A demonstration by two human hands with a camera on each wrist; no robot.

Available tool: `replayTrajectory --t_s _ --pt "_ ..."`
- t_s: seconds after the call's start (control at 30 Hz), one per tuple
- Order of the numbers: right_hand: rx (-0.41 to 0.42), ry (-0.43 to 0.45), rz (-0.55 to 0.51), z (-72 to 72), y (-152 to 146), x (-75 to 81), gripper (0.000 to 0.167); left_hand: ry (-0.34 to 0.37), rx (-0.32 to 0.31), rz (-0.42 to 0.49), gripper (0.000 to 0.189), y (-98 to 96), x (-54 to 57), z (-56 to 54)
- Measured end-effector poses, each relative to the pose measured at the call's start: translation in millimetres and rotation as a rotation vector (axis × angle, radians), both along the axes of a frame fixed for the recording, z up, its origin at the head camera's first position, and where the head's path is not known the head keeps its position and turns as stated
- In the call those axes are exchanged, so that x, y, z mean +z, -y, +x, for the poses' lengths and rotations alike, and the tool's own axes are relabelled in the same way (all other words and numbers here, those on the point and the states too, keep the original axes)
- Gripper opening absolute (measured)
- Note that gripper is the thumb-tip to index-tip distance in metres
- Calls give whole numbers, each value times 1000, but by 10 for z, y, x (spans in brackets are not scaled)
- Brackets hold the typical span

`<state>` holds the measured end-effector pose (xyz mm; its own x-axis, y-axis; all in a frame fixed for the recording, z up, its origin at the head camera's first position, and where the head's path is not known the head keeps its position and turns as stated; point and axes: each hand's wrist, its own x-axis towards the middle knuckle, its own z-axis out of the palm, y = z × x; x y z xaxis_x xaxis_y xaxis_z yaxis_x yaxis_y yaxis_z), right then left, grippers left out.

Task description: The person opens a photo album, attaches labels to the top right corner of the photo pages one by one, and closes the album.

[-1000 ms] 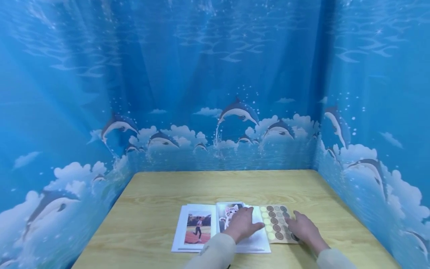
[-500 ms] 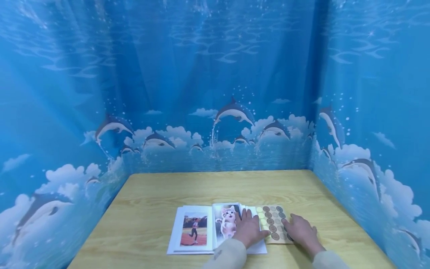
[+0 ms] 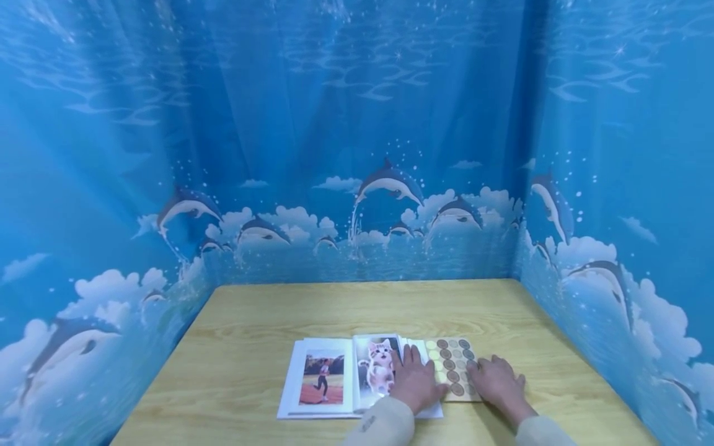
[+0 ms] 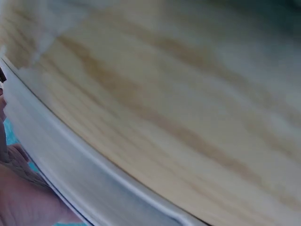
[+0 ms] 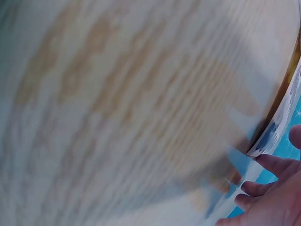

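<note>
A white photo album [image 3: 283,396] lies open on the table, with a runner photo [image 3: 322,379] on its left page and a cat photo [image 3: 380,365] on the right one. My left hand [image 3: 417,383] rests with fingers spread on the right page, overlapping the cat photo's edge. Right of the album lies a light-brown sheet [image 3: 464,396] with rows of gold and brown round stickers. My right hand [image 3: 498,381] is at that sheet's right edge. In the right wrist view, its fingertips [image 5: 259,159] touch the sheet's border, with the thumb [image 5: 296,135] apart from them.
The wood-grain table [image 3: 256,310] reaches back to a blue curtain [image 3: 357,111] printed with dolphins, which also stands along the left and right sides.
My left hand has turned and slid right across the page, uncovering the cat photo. My right hand has shifted slightly inward at the sticker sheet's edge. The album and sheet look unmoved.
</note>
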<state>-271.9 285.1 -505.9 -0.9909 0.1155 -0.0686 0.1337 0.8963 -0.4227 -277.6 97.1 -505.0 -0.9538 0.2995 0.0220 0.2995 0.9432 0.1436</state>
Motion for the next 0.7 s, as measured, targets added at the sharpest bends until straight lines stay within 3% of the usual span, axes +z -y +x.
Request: replayTrajectory --t_s 0.27,0.53,0.7 --pt "-8 -10 -69 -5 -14 -15 62 7 -20 -60 70 -75 2 12" --pt "-15 -53 -157 -20 54 53 68 57 -57 85 61 -130 39 38" --pt "-35 -77 -390 -26 105 82 58 86 -67 222 65 -143 55 12"
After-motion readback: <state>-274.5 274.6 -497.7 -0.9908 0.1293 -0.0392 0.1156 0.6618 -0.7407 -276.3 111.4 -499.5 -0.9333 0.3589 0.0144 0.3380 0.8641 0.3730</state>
